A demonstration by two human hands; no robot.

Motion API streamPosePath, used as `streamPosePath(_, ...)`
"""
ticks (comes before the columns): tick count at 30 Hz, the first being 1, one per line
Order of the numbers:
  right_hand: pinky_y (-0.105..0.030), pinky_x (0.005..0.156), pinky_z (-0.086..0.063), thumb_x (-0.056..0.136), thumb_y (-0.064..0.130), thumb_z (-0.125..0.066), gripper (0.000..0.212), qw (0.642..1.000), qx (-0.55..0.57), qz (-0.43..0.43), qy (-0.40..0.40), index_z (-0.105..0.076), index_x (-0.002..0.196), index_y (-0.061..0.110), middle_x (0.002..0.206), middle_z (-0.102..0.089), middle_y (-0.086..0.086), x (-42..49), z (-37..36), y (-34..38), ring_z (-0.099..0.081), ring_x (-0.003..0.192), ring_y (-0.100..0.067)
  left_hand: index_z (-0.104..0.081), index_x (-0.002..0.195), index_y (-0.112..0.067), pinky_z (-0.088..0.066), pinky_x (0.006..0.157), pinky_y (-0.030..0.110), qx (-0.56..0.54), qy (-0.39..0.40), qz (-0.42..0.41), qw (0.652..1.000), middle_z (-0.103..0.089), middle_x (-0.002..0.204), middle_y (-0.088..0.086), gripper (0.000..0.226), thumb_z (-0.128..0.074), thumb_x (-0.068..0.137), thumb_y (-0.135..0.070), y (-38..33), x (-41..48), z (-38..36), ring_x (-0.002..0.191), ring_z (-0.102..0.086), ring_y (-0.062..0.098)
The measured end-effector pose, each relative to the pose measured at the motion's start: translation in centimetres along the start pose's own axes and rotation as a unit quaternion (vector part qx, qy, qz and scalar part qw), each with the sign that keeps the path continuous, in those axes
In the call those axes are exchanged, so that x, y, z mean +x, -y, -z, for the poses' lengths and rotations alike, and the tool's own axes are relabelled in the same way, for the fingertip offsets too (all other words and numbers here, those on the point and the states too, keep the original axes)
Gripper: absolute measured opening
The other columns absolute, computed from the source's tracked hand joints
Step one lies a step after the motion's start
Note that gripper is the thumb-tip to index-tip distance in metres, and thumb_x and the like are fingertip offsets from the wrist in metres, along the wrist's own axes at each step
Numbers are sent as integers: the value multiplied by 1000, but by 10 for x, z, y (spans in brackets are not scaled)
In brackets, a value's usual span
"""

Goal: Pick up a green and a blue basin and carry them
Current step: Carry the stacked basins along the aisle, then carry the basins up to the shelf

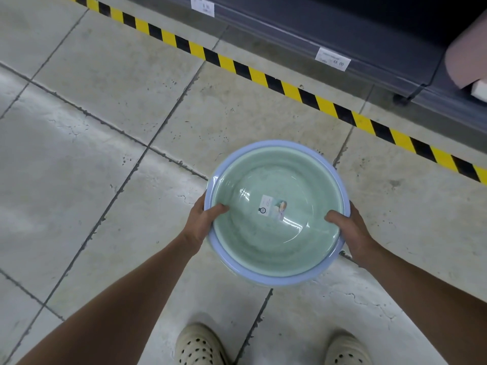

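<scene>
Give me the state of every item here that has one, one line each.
green basin: upright, nested inside the blue one, empty apart from a sticker.
blue basin: upright, outermost, held above the floor.
sticker: stuck flat on the green basin's bottom.
left hand: grips the stacked rims, thumb inside the green basin.
right hand: grips the opposite side the same way.

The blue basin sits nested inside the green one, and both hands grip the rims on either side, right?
Not quite, it is the other way round. The head view shows the green basin nested inside the blue basin. The left hand and right hand do grip the rims on either side.
</scene>
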State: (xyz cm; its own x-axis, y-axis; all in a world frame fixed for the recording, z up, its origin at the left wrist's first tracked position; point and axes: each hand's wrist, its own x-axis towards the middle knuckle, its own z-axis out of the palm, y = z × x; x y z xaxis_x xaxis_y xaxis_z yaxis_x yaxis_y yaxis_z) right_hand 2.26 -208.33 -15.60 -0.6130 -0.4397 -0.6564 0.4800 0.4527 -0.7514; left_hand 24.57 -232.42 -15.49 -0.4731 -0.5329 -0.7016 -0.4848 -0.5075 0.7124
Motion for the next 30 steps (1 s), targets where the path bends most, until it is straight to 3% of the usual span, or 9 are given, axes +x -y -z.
streamPosePath(4, -44, 87, -56, 66, 13, -62, 43, 1000, 1, -5, 0, -68, 106, 28, 108, -73, -10, -1, 1, 1, -69, 100, -31, -69, 122, -23, -59, 84, 40, 2, -22, -1, 1000, -77, 112, 4, 53, -71, 70, -23, 6, 2, 0, 102, -73, 27)
streamPosePath(9, -42, 85, -56, 67, 14, -63, 45, 1000, 3, -2, 15, -67, 108, 30, 111, -72, -10, -1, 2, 3, -69, 98, -27, -71, 119, -25, -59, 75, 32, 2, -4, -4, 1000, -78, 108, 3, 48, -69, 72, -19, 1, -2, 0, 98, -74, 24)
streamPosePath(12, -48, 90, -56, 68, 16, -65, 52, 999, -7, 6, 36, -66, 118, 27, 114, -72, -10, 3, 6, 1, -69, 103, -30, -70, 122, -26, -59, 77, 32, 8, 10, -12, 1000, -78, 110, 2, 49, -68, 74, -19, 1, -2, 1, 98, -74, 22)
streamPosePath(15, -41, 80, -57, 64, 12, -63, 48, 1000, 2, 14, 17, -68, 109, 28, 108, -74, -9, 0, 2, 2, -70, 96, -26, -70, 122, -26, -59, 87, 42, 24, 21, -10, 999, -77, 113, 5, 50, -68, 72, -19, 0, -1, 4, 104, -73, 27)
streamPosePath(17, -35, 72, -56, 62, 12, -63, 46, 1000, 10, 5, 12, -68, 105, 29, 103, -74, -5, -7, 0, 5, -70, 91, -22, -72, 117, -25, -60, 85, 42, 25, 12, -1, 1000, -77, 111, 6, 51, -67, 68, -18, -3, -3, 3, 103, -72, 30)
streamPosePath(22, -36, 77, -55, 59, 12, -65, 50, 998, 42, -42, -20, -69, 107, 25, 105, -75, -5, -39, 2, 2, -70, 95, -28, -74, 112, -22, -60, 84, 44, 23, 14, 15, 1000, -78, 108, 11, 47, -67, 66, -15, -12, -25, 5, 100, -73, 33)
streamPosePath(30, -37, 78, -54, 62, 16, -67, 46, 997, 40, -61, -28, -71, 106, 27, 100, -78, 0, -105, 13, 78, -71, 95, -25, -75, 111, -18, -60, 86, 45, 11, 15, 42, 999, -79, 105, 11, 48, -69, 64, -13, -92, -87, 4, 99, -73, 35)
